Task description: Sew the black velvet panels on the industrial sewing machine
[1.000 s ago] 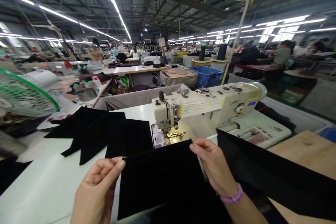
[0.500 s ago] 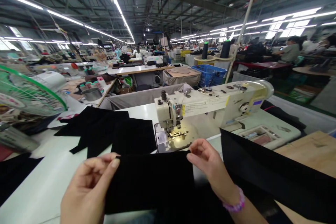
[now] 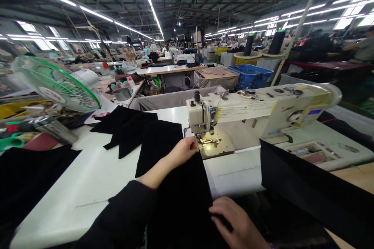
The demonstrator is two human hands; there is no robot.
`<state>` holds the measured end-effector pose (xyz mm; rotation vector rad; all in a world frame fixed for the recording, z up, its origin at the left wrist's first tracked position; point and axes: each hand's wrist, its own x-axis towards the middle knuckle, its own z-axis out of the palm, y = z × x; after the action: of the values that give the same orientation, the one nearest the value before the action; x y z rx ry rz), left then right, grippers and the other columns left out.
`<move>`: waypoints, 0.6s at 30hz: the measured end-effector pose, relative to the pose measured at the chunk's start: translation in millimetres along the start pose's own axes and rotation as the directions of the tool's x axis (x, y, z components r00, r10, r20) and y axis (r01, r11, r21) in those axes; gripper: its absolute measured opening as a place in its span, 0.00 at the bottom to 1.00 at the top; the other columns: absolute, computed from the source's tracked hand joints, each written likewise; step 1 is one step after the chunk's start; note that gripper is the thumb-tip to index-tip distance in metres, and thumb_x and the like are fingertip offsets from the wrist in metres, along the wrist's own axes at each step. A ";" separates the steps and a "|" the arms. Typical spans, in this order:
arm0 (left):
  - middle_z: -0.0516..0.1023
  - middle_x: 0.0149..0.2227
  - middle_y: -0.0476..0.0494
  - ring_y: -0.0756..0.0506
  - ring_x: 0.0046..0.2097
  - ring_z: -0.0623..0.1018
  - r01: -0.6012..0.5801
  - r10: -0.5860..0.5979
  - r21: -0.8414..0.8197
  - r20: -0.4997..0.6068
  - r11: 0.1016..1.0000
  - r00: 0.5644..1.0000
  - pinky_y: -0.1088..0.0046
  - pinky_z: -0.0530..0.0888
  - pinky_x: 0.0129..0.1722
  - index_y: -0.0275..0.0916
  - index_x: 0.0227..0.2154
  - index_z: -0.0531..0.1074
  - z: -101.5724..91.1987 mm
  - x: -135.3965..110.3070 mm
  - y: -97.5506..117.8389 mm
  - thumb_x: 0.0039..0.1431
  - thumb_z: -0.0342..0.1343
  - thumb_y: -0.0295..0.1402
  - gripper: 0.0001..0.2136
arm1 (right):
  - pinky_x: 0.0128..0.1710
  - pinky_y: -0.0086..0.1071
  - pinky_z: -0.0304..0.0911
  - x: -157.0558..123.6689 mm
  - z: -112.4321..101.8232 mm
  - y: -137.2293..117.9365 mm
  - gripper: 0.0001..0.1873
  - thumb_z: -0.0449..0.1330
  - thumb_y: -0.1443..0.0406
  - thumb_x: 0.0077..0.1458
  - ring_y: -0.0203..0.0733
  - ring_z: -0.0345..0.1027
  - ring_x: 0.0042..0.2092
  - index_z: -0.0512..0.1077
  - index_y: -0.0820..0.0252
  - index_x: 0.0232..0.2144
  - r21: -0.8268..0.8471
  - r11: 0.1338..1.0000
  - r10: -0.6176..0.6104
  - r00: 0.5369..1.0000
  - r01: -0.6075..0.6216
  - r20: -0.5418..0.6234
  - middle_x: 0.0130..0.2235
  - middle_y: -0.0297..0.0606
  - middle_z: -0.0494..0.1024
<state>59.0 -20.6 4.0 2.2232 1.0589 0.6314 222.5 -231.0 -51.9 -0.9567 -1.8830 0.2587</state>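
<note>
A long black fabric panel (image 3: 181, 190) runs from the sewing machine (image 3: 201, 118) down toward me. My left hand (image 3: 185, 149) is closed on its far edge, just left of the lit needle area, with the fingertips partly hidden. Closer to me, my right hand (image 3: 238, 221) has thumb and forefinger bent together at the panel's right edge, pinching it. The machine's needle plate (image 3: 212, 144) lies just right of my left hand.
More black fabric pieces (image 3: 122, 128) lie on the white table (image 3: 93, 179) at left. Another black piece (image 3: 306, 183) hangs over the right side. A green fan (image 3: 55, 85), a metal can (image 3: 55, 128) and a blue basket (image 3: 251, 76) stand around.
My left hand has moved forward and right, bringing the panel's far edge up to the machine. My right hand has come back toward me along the panel. The view has shifted left.
</note>
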 end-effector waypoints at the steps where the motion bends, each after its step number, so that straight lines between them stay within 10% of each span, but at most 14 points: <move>1: 0.69 0.24 0.51 0.49 0.28 0.68 0.002 -0.002 -0.003 -0.012 1.000 1.000 0.74 0.63 0.29 0.39 0.21 0.65 5.5 -1.4 -3.6 0.47 0.57 0.24 0.07 | 0.40 0.31 0.74 -1.4 -3.7 2.1 0.16 0.51 0.76 0.59 0.41 0.76 0.38 0.70 0.58 0.45 -0.052 0.998 -0.046 0.999 0.047 0.025 0.37 0.41 0.79; 7: 0.69 0.25 0.52 0.50 0.29 0.68 0.024 -0.025 -0.016 -0.047 1.000 0.999 0.74 0.64 0.31 0.40 0.22 0.64 7.2 -3.5 -9.7 0.47 0.55 0.23 0.07 | 0.40 0.33 0.74 0.9 -17.7 6.4 0.16 0.49 0.76 0.60 0.43 0.77 0.37 0.70 0.64 0.47 -0.227 0.950 -0.198 0.976 0.215 0.094 0.36 0.43 0.81; 18: 0.68 0.21 0.55 0.51 0.25 0.67 0.171 -0.177 -0.079 -0.080 0.982 0.981 0.76 0.63 0.26 0.39 0.24 0.65 5.0 42.5 -27.5 0.42 0.59 0.26 0.07 | 0.40 0.40 0.70 31.4 -2.4 16.9 0.14 0.50 0.77 0.57 0.44 0.72 0.38 0.71 0.60 0.38 -0.332 0.934 -0.126 0.991 0.134 0.045 0.35 0.40 0.79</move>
<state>72.0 26.1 -11.4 2.0304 1.2393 0.6833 226.1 -197.9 -38.9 -1.0489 -2.0415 -0.1363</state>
